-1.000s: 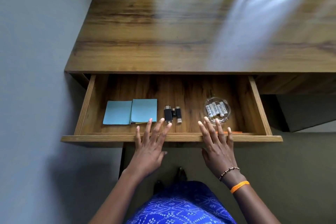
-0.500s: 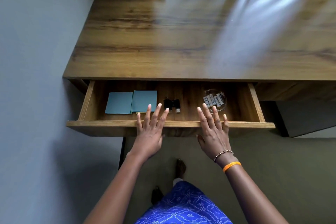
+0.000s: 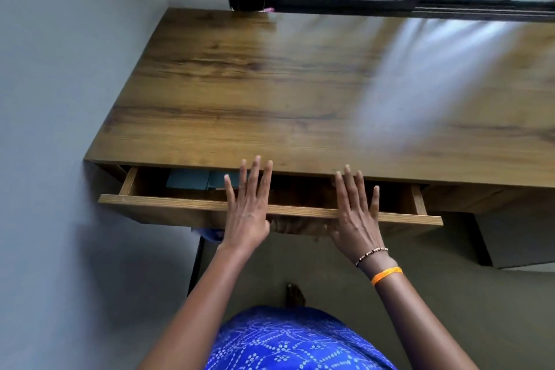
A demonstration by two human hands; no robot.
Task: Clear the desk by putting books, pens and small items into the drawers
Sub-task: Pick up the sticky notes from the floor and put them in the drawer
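Our main worry is our own fingers: both hands lie flat with the fingers straight and spread, and the fingertips [image 3: 256,164] of the left hand [image 3: 246,213] reach past the drawer front to the front edge of the bench [image 3: 300,93], so if we push on without drawing them back they could be caught between the drawer front and the bench edge. The right hand [image 3: 356,216] runs the same risk, its fingers lying over the open gap close to that edge. A second risk, as we judge it, is an uneven push: the drawer [image 3: 168,203] looks slightly askew, and if one hand presses harder than the other it could bind on its runners and stop short. A hard shove could also jolt whatever lies loose inside toward the back. As for where things lie, the drawer is nearly closed, with only a narrow strip of its inside showing under the bench. Both palms rest on the top of the drawer front, the left near its middle and the right further along, well apart from each other. The blue pads [image 3: 192,180] show in the gap just left of the left hand, close to its little finger but not touching it. What else sits in the drawer we cannot tell, since shadow and our hands cover it. No loose items show on the bench top.
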